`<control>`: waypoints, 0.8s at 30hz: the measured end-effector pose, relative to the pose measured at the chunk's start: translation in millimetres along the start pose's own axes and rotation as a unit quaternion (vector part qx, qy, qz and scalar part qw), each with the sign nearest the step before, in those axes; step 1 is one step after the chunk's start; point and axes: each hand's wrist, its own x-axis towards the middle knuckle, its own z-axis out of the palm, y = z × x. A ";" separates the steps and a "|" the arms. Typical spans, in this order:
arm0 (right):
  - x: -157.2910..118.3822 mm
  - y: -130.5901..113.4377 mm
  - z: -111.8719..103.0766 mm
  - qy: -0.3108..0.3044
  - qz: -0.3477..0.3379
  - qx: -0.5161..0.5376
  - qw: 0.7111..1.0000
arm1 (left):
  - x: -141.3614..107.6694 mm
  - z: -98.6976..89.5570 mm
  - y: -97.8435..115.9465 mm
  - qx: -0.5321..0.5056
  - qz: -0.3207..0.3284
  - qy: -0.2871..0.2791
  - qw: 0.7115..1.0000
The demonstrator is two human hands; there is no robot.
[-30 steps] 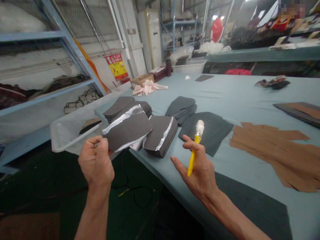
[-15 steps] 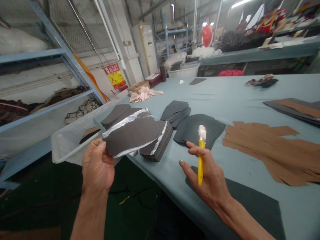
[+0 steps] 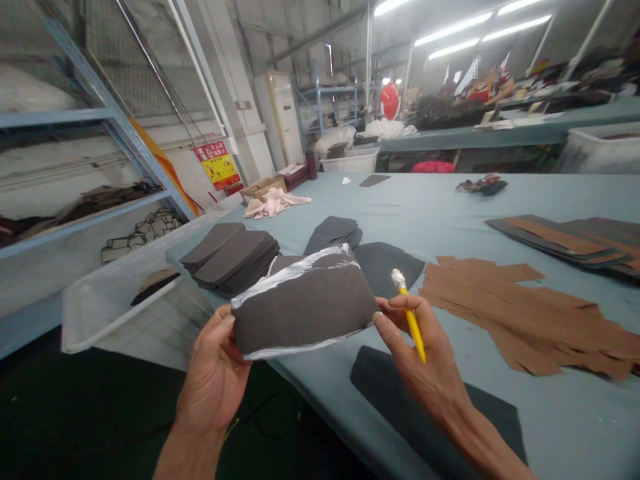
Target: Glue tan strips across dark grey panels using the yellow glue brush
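A dark grey cut piece (image 3: 305, 307), with white paste along its upper and lower edges, is held up over the table's near edge. My left hand (image 3: 215, 360) pinches its left end. The thumb and a finger of my right hand (image 3: 425, 353) grip its right end. Lying across that same right hand is a yellow-handled brush (image 3: 414, 327), its bristles coated white and pointing up. Behind the held piece are stacks of dark pieces (image 3: 237, 260), partly covered by it. A larger dark sheet (image 3: 490, 407) lies flat beneath my right forearm.
Brown strips (image 3: 515, 307) spread over the table (image 3: 425, 213) on the right, near more layered dark and brown pieces (image 3: 565, 240). A white plastic bin (image 3: 90, 320) stands left of the table, below blue shelving (image 3: 55, 119). Pink cloth (image 3: 275, 203) lies farther back.
The held piece has moved right and away from the stack beneath it. My right hand has closed on its right end, and the brush has tilted. The view has shifted.
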 end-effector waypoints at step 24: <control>19.9 -42.8 -133.1 0.105 -0.082 -0.147 0.980 | -16.5 95.3 -44.1 0.013 -0.096 -0.170 0.981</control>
